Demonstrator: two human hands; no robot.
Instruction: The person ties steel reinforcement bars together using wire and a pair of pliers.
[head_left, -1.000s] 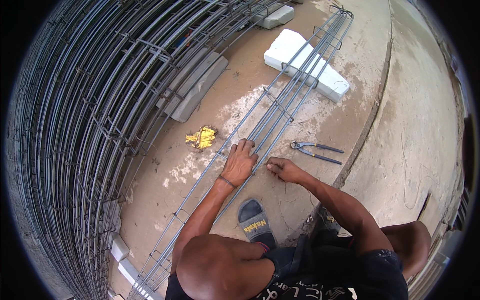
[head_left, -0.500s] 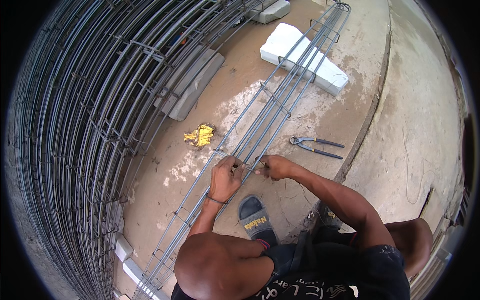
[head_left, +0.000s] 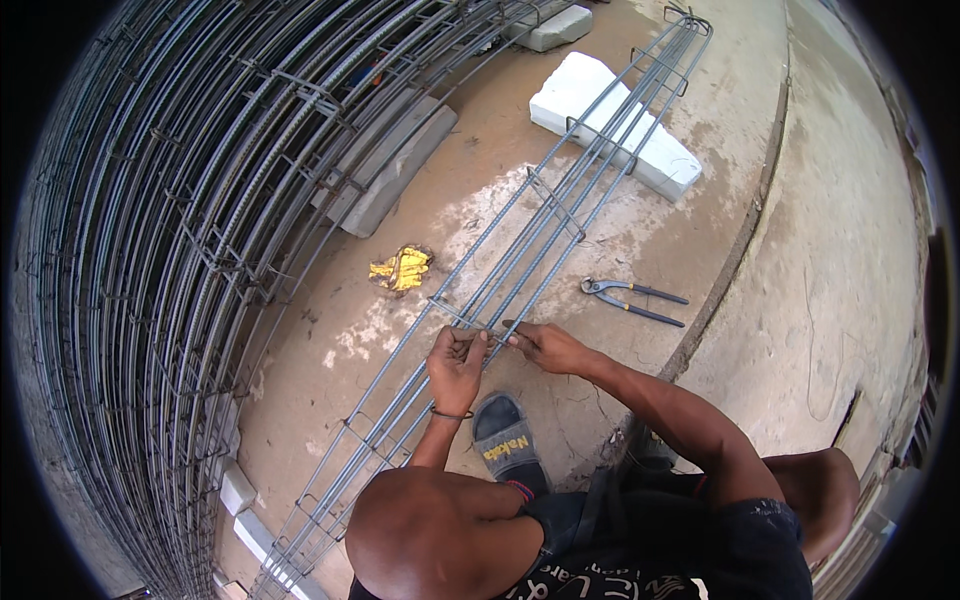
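A long rebar cage [head_left: 545, 225] of thin steel bars and bent stirrups runs diagonally from the lower left to the upper right. My left hand [head_left: 457, 368] reaches over its middle, thumb and fingers pinched together on a thin tie wire at the bars. From the right, my right hand [head_left: 548, 348] closes on the same wire beside the right-hand bar, its fingertips close to my left ones. The wire itself is barely visible between the fingers. Right of the cage, end-cutting pliers [head_left: 632, 298] with dark handles lie on the ground, apart from both hands.
A large stack of rebar cages [head_left: 200, 230] fills the left side, with concrete blocks [head_left: 395, 170] under it. A white block [head_left: 650, 150] supports the cage's far part. A yellow glove [head_left: 402, 268] lies on the floor. My sandalled foot [head_left: 505, 435] is beside the cage.
Both hands have shifted slightly nearer to me along the cage and their fingertips have drawn closer together. The wire showing between them before is now mostly covered. The view has tilted slightly.
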